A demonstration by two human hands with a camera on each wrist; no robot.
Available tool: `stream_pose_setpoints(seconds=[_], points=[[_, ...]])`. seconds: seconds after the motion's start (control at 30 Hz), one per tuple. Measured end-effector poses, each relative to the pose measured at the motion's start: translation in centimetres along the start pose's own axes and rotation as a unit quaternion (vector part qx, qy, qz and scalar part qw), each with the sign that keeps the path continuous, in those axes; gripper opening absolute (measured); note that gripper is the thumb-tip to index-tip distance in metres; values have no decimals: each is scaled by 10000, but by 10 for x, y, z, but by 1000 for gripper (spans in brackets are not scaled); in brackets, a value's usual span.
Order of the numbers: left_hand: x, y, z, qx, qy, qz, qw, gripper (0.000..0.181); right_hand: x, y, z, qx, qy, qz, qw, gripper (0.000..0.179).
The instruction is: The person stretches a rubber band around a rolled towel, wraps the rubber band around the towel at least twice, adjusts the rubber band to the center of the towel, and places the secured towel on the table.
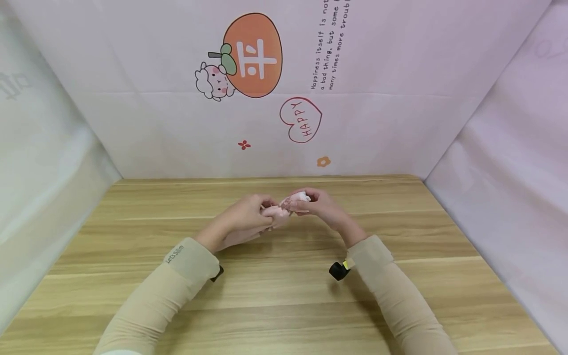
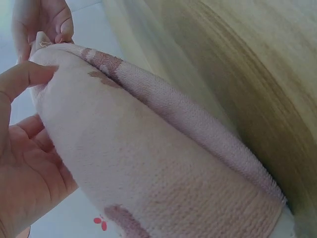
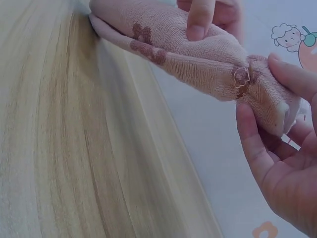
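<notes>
Both hands share a pink terry towel [image 1: 277,213] with darker brownish-pink patches, rolled into a loose tube above the table. My left hand [image 1: 243,213] grips its body, thumb on top and fingers underneath, as the left wrist view shows of the towel [image 2: 129,134]. My right hand [image 1: 323,206] holds the short end between thumb and fingers. In the right wrist view the towel [image 3: 198,62] narrows to a pinched neck just before that end, where a small outlined flower mark shows. The longer part of the roll hangs toward my left forearm.
A wood-grain table [image 1: 275,305] lies under the hands. Behind it stands a white cloth backdrop [image 1: 177,133] with printed cartoons and lettering, and pale cloth covers both sides. A black wrist camera [image 1: 339,271] sticks out from the right cuff.
</notes>
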State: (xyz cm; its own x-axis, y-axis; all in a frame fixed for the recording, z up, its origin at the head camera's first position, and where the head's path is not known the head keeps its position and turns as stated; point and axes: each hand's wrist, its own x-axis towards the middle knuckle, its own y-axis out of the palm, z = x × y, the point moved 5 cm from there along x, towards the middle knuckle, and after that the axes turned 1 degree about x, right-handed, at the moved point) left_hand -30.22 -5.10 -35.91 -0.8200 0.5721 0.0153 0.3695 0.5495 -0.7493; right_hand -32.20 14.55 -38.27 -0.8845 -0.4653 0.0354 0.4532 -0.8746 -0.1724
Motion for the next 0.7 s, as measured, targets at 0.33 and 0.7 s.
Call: stream_pose_setpoints(seconds=[0.33,0.7], points=[[3,-4,-17,449,541,-874,9937,12,0,-4,0,-193,78,-299,9993,33],[7,3,-32,2127,1153,-1271,9619,4,-1,-6,2,-207,254,-587,9977,37]])
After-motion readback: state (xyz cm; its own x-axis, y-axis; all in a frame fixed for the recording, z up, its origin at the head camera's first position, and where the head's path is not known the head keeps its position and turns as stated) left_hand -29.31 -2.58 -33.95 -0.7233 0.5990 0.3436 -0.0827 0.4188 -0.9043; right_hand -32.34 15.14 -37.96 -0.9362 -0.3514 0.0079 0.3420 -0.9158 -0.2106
